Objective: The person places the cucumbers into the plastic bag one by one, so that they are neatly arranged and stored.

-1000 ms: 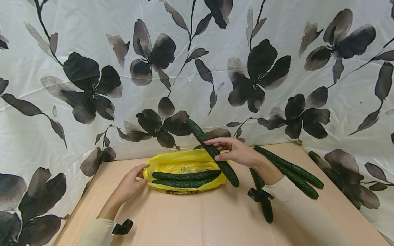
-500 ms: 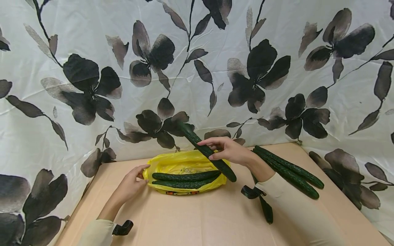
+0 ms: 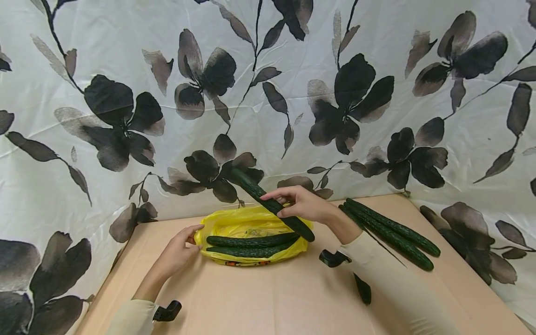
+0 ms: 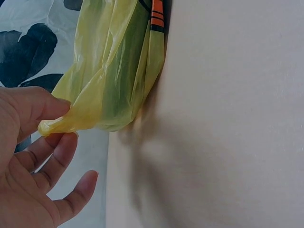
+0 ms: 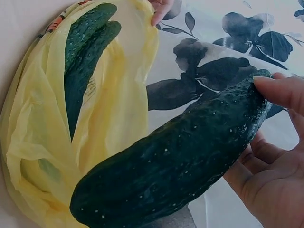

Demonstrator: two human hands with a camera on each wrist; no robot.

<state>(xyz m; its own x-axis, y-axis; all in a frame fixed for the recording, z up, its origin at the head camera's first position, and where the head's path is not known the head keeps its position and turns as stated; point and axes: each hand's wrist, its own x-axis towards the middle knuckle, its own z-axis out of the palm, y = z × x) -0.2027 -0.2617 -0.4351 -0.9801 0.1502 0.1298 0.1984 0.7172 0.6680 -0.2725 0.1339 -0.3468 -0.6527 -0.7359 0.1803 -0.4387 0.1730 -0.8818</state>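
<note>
A yellow plastic bag lies open on the table, with two dark green cucumbers side by side inside it. My left hand pinches the bag's left edge; in the left wrist view the thumb and fingers nip the thin plastic. Above the bag's right part, my right hand grips another cucumber between thumb and fingers. That cucumber slants, its far end up to the left and its near end over the bag's right rim. The right wrist view shows this cucumber close up.
Two more cucumbers lie together on the table at the right. Another cucumber is mostly hidden beneath the right forearm. A floral cloth hangs behind the table. Each wrist carries a black camera.
My right hand has carried its cucumber left, further over the yellow bag. The right forearm now covers more of the cucumber under it. My left hand has stayed on the bag's edge.
</note>
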